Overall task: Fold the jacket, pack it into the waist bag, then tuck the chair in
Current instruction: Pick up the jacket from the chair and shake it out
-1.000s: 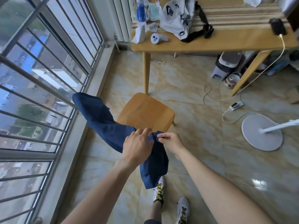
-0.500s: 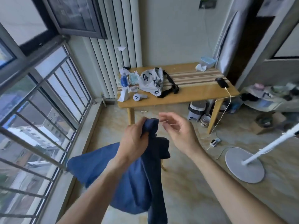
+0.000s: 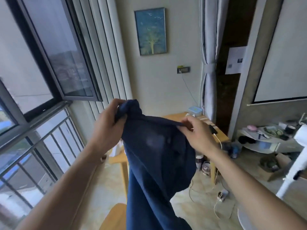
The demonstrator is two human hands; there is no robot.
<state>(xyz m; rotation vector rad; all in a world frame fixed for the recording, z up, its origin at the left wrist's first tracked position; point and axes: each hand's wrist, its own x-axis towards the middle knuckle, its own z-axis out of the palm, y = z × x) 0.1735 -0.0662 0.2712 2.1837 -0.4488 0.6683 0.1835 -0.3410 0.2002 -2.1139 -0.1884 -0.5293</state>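
The dark blue jacket [image 3: 156, 156] hangs in the air in front of me, stretched between both hands. My left hand [image 3: 108, 125] grips a bunched corner at the upper left. My right hand [image 3: 196, 135] pinches the top edge on the right. The cloth drops down past the wooden chair seat [image 3: 114, 216] at the bottom. The jacket hides most of the wooden table [image 3: 219, 135] behind it, and the waist bag is hidden.
Barred windows [image 3: 38, 146] run along the left. A phone [image 3: 213, 129] on a white cable lies on the table's right end. A power strip [image 3: 221, 195] and cords lie on the tiled floor. A white fan stand [image 3: 292, 173] and a cluttered shelf [image 3: 265, 138] are at the right.
The jacket came up off the chair to chest height. My right hand, open half a second ago, now pinches the top edge. My view tilted upward.
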